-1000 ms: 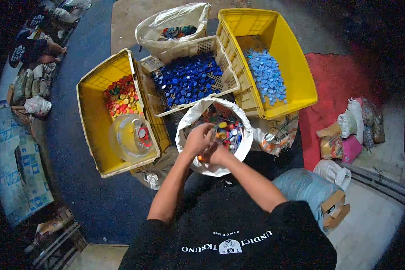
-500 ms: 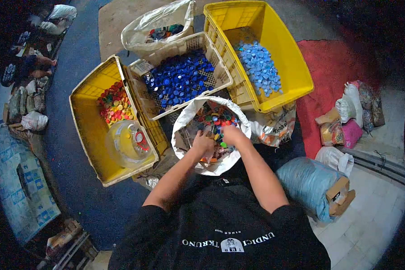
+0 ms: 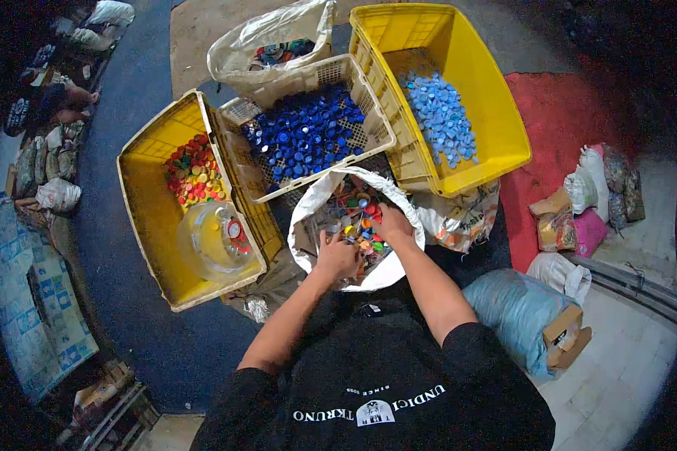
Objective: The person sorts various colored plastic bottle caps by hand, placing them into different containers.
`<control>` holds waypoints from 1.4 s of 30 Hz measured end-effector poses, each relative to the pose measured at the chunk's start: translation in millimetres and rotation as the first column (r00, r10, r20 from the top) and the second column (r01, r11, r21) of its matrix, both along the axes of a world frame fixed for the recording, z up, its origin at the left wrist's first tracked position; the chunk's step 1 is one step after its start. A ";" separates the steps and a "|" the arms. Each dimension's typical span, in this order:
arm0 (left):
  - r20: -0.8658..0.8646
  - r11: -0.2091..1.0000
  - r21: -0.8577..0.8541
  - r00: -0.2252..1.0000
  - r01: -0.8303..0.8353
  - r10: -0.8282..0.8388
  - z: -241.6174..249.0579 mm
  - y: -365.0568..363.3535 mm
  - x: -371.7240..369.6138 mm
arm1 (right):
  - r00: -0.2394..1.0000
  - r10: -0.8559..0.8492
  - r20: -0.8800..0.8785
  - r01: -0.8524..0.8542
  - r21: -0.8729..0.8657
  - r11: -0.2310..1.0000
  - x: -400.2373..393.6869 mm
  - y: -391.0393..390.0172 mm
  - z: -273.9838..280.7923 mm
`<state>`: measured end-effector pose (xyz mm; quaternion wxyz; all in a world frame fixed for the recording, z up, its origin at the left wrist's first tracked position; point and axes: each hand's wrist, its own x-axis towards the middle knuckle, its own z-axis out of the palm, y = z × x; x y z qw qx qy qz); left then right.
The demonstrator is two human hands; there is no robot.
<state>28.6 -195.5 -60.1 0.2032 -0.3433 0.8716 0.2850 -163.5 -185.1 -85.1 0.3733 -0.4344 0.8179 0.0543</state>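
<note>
A white woven sack point(image 3: 302, 218) stands before me with its mouth rolled open, full of mixed bottle caps point(image 3: 351, 214) and scraps. Inside it, my left hand point(image 3: 337, 259) lies over the near left of the pile, fingers spread, thumb raised, nothing visibly held. At the sack's right side my right hand point(image 3: 396, 225) is bent inward, its fingertips around a red bottle cap point(image 3: 377, 215); part of the grip is hidden. Dark blue caps point(image 3: 301, 139) fill a pale crate point(image 3: 353, 154) just beyond the sack.
On the left, a yellow bin point(image 3: 147, 225) holds red and yellow caps point(image 3: 195, 169) and a clear plastic container point(image 3: 212, 237). Light blue caps point(image 3: 440, 116) lie in another yellow bin point(image 3: 496, 135). Behind the crate is a white sack point(image 3: 233, 56). A blue bundle point(image 3: 511, 308) sits at right.
My right hand has shifted up and right in the sack, to the red caps. My left hand has drawn slightly nearer, its fingers more spread. The view has shifted a little.
</note>
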 end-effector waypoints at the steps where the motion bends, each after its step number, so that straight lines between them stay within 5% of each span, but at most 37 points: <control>1: -0.113 0.996 -0.017 0.990 -0.088 0.085 7.0 -0.3 0.3 | 1.000 -0.010 0.009 0.010 -0.033 0.999 -0.8 0.7 -7.0; 5: -0.125 0.991 0.011 0.983 -0.136 0.136 47.5 -10.2 -7.9 | 0.994 -0.077 0.075 0.080 -0.045 0.996 -3.0 -1.9 -21.6; 8: 0.061 0.990 -0.035 0.989 -0.135 0.137 77.5 -33.7 -28.3 | 0.987 -0.099 0.126 0.100 0.000 0.995 -4.7 -2.4 -16.3; 10: 0.139 0.980 -0.012 0.970 -0.198 0.197 65.6 -49.0 -38.6 | 0.981 -0.113 0.159 0.113 0.008 0.994 -7.3 5.2 -32.1; 12: 0.179 0.994 -0.097 0.982 -0.042 0.059 20.3 -55.5 -51.1 | 0.953 -0.213 0.218 0.256 -0.197 0.946 -9.9 17.8 -61.2; 13: 0.142 0.993 -0.115 0.989 -0.035 0.051 9.6 -58.3 -62.0 | 0.928 -0.218 0.303 0.253 -0.084 0.964 -10.0 9.6 -7.1; 16: 0.035 0.982 -0.171 0.996 -0.074 0.081 -29.5 -50.4 -75.1 | 0.900 -0.382 0.209 0.395 -0.023 0.919 -10.4 12.0 -15.1; 20: -0.027 0.958 -0.115 0.965 -0.262 0.261 -54.1 -45.5 -85.7 | 0.998 -0.056 0.028 0.060 -0.170 0.984 -18.7 28.4 -32.1; 24: 0.033 0.981 -0.124 0.987 -0.152 0.157 -49.6 -43.9 -81.9 | 0.985 -0.109 0.132 0.129 -0.148 0.981 -17.0 34.9 -2.3; 30: -0.133 0.917 -0.131 0.923 -0.377 0.361 -43.3 -37.5 -85.7 | 0.995 0.075 0.071 -0.042 -0.382 0.923 -20.8 41.7 42.2; 32: -0.076 0.911 -0.121 0.919 -0.393 0.387 -31.3 -37.4 -92.1 | 0.932 -0.169 0.319 0.281 -0.347 0.895 -19.2 42.4 59.0; 35: -0.017 0.889 -0.093 0.893 -0.448 0.449 -60.1 -27.9 -98.6 | 0.945 -0.183 0.270 0.282 -0.398 0.873 -22.1 45.9 51.5; 39: 0.012 0.852 -0.012 0.852 -0.523 0.523 -23.5 -31.2 -104.4 | 0.961 -0.157 0.227 0.244 -0.437 0.866 -26.6 42.2 48.8; 41: -0.094 0.844 -0.039 0.843 -0.534 0.529 -26.2 -29.7 -98.5 | 0.820 -0.318 0.476 0.510 -0.355 0.783 -29.1 40.8 41.3; 42: -0.106 0.838 -0.054 0.838 -0.543 0.536 -25.7 -32.6 -94.8 | 0.824 -0.300 0.480 0.501 -0.371 0.782 -30.8 35.0 45.3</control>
